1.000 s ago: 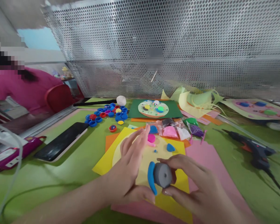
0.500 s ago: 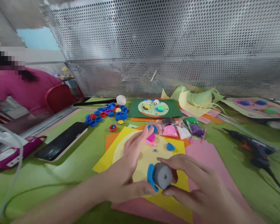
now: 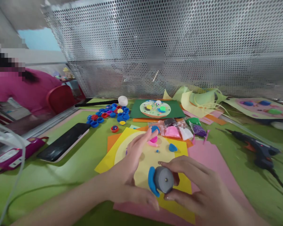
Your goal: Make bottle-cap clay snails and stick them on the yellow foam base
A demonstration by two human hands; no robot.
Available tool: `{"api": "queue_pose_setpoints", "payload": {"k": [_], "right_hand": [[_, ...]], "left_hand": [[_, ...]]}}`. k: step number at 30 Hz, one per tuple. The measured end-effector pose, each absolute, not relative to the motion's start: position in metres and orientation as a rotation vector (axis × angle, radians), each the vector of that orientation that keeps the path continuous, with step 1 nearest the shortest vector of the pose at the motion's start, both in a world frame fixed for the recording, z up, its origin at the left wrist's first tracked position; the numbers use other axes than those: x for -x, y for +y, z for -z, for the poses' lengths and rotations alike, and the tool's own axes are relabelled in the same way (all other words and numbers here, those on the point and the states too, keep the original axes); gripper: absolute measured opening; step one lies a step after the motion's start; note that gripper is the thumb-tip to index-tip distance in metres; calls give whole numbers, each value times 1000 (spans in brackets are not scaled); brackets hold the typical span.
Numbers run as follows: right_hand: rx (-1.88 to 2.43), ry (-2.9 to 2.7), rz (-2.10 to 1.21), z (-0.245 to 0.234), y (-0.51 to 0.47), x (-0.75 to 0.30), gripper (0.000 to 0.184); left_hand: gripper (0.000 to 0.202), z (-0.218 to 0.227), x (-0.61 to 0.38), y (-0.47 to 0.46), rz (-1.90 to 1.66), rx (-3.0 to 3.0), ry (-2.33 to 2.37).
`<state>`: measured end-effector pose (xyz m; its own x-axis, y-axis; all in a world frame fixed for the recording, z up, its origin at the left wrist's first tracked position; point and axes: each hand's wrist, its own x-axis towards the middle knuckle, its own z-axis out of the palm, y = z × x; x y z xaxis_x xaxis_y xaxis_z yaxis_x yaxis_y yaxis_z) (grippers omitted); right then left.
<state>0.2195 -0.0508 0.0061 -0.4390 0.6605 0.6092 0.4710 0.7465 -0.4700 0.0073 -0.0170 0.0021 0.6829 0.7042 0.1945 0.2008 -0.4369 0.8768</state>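
Observation:
My right hand (image 3: 200, 188) pinches a grey round cylinder (image 3: 164, 179) with a small dot in its end face, between thumb and fingers. A curved blue clay strip (image 3: 152, 181) clings to the cylinder's left side. My left hand (image 3: 126, 175) is open just left of it, thumb and fingers spread, apart from the strip. Beneath both hands lies a cream paper disc (image 3: 147, 161) on a yellow sheet (image 3: 103, 164). On the disc are a pink clay piece (image 3: 153, 140), a blue clay piece (image 3: 172, 147) and a tiny blue dot (image 3: 157, 151).
Bagged clay (image 3: 172, 131) lies behind the disc; bottle caps (image 3: 100, 120) cluster at back left. A phone (image 3: 64, 142) lies left, a glue gun (image 3: 259, 149) right. A decorated disc (image 3: 155, 109) rests before a perforated metal panel (image 3: 191, 40). A person in pink (image 3: 37, 91) is far left.
My left thumb has moved down and away from the blue clay strip. The cylinder has tilted slightly in my right hand, and the strip's lower end sits a little lower.

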Motion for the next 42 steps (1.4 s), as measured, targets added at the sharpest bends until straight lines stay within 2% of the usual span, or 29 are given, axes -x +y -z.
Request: {"api": "queue_pose_setpoints", "payload": {"k": [8,17,24,31,42], "right_hand": [[859,-2120,-276,-12,-50,-219,24],[856,-2119,-253,-8,-50,-220,26],[872,-2087,-121,-12,-50,-222,23],[987,-1998,14,-13,-49,-225,21],[1020,-1976,73,-6,-49,-220,19]], "left_hand": [[119,5,-7,-14,-742,-2048,681],[117,5,-8,-16,-711,-2104,713],[105,0,-12,-19,-745,-2060,710],[89,3,-24,-25,-870,-1506,707],[79,3,-32,-26,-950,-1294,760]]}}
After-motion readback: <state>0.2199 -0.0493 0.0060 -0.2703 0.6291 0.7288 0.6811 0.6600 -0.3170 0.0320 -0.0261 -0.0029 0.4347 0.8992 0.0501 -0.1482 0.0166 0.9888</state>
